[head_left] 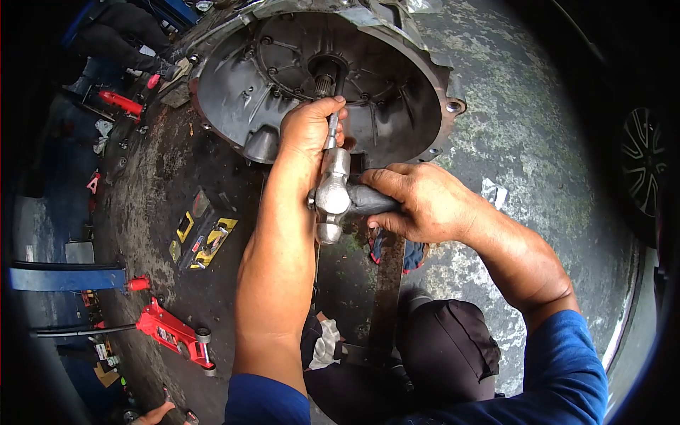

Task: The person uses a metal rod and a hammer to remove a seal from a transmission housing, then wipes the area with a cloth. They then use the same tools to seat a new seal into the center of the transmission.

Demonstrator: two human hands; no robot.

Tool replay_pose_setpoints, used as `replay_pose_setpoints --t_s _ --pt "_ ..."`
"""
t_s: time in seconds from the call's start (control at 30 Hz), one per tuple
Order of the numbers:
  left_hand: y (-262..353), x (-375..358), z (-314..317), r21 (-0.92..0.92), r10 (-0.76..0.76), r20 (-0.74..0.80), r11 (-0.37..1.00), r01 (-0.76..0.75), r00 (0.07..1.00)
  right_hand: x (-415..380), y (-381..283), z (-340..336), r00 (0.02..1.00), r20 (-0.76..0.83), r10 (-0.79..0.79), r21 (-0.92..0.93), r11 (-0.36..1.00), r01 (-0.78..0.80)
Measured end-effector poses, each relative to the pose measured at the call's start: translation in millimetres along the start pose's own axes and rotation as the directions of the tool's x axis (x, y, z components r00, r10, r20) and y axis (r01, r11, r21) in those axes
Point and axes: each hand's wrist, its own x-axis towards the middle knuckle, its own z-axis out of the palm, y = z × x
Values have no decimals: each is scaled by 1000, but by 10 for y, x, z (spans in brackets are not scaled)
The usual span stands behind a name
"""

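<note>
A metal bell-shaped housing (397, 78) fills the top middle, with a splined shaft (325, 83) at its centre. My left hand (312, 127) is closed around a thin metal rod (332, 131) that points toward the shaft. My right hand (425, 202) grips the dark handle of a ball-peen hammer (333, 195). The hammer's flat face is at the rod's near end, and its rounded end points toward me. Whether the rod's far tip touches anything is hard to tell.
A red floor jack (173, 333) and a black and yellow toolbox (202, 237) are on the floor at left. Another person's legs (124, 35) show at top left, and a hand (154, 414) at bottom left. A car wheel (641, 163) stands at far right.
</note>
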Motion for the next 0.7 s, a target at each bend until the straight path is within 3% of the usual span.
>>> replay_pose_setpoints --t_s 0.13,0.4,0.5,0.6,0.7 --pt "21 -17 9 0 -3 5 1000 3 1000 -5 -29 21 1000 -28 3 21 1000 -2" --pt "-44 100 -28 -87 26 22 996 -24 999 -63 -236 -61 996 83 -28 24 999 26" --pt "27 27 -38 102 -18 18 995 16 1000 13 -69 -39 999 10 -33 28 999 32" --pt "26 -10 -2 162 31 -7 986 -30 999 36 -10 35 999 -35 -25 17 1000 25" --pt "-2 54 -9 1 21 30 1000 -21 999 -21 -188 -18 998 57 -33 44 999 31"
